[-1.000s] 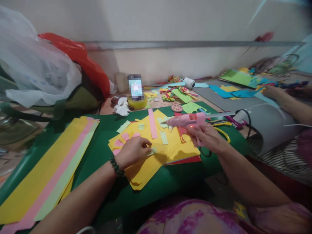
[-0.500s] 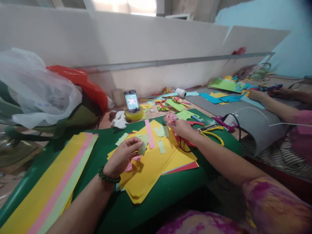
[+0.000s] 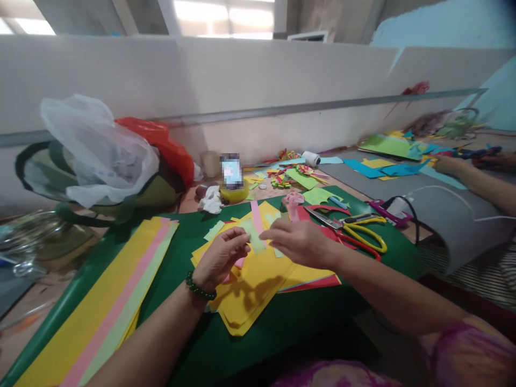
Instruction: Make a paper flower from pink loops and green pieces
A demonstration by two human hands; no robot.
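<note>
My left hand (image 3: 220,259) and my right hand (image 3: 300,243) meet above a pile of yellow paper sheets (image 3: 258,277) on a green mat (image 3: 169,252). Both pinch the same small light-green paper strip (image 3: 255,237), the left at its near end, the right at its far side. A beaded bracelet circles my left wrist. A pink glue gun (image 3: 293,202) stands on the mat just beyond my right hand. A long pink strip (image 3: 257,216) lies on the yellow sheets.
Scissors with red and yellow handles (image 3: 355,232) lie right of my hands. Long yellow, pink and green paper strips (image 3: 108,306) lie at left. Plastic bags (image 3: 108,156) pile up at the back left. A phone (image 3: 231,171) leans on a tape roll. Another person's arm (image 3: 475,177) works at right.
My right hand set the pink glue gun down on the mat and came back to the green strip. My left hand lifted that strip off the yellow paper.
</note>
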